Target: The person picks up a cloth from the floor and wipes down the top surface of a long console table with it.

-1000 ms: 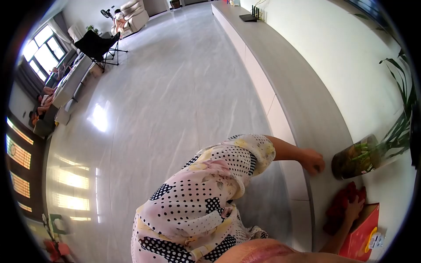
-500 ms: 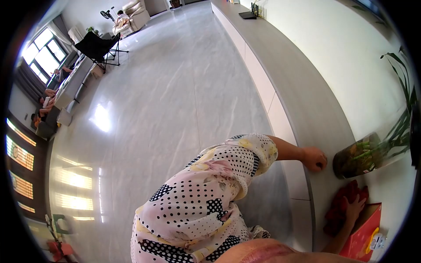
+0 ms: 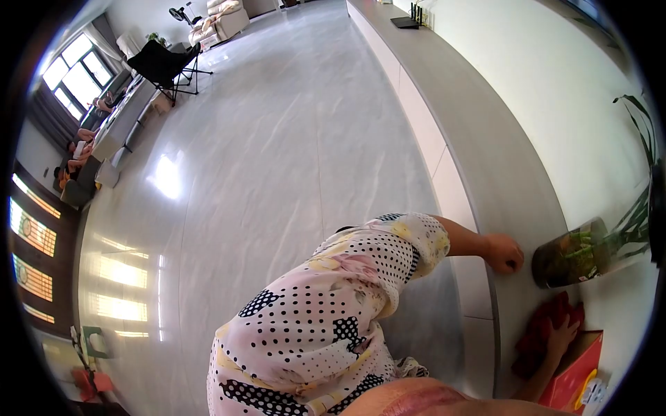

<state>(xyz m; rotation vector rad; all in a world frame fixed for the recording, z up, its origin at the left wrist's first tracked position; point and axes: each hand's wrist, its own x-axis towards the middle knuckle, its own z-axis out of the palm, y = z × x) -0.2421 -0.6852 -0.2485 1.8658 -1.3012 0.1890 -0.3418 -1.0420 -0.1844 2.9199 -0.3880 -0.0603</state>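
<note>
My left hand [image 3: 503,253] is curled into a fist and rests on the long grey cabinet top [image 3: 496,166], close to a glass vase [image 3: 570,255] with green stalks in it. A small dark gap shows in the curled fingers; what they hold, if anything, is hidden. Nearer the bottom right, my right hand [image 3: 560,338] lies over a bunched dark red cloth [image 3: 540,334] on the same top, its fingers gripping the fabric. Beside that hand stands a red box [image 3: 574,374] with a yellow and white piece on its side.
Long leaves [image 3: 631,208] rise from the vase against the white wall. A black router [image 3: 405,23] sits at the cabinet's far end. Across the shiny tiled floor [image 3: 277,139] stand a black folding chair [image 3: 164,66] and a cream armchair [image 3: 222,24]. People [image 3: 80,149] sit at the far left.
The view has shifted a little, so the room appears slightly further right. My left fist stays beside the vase and my right hand stays on the red cloth.
</note>
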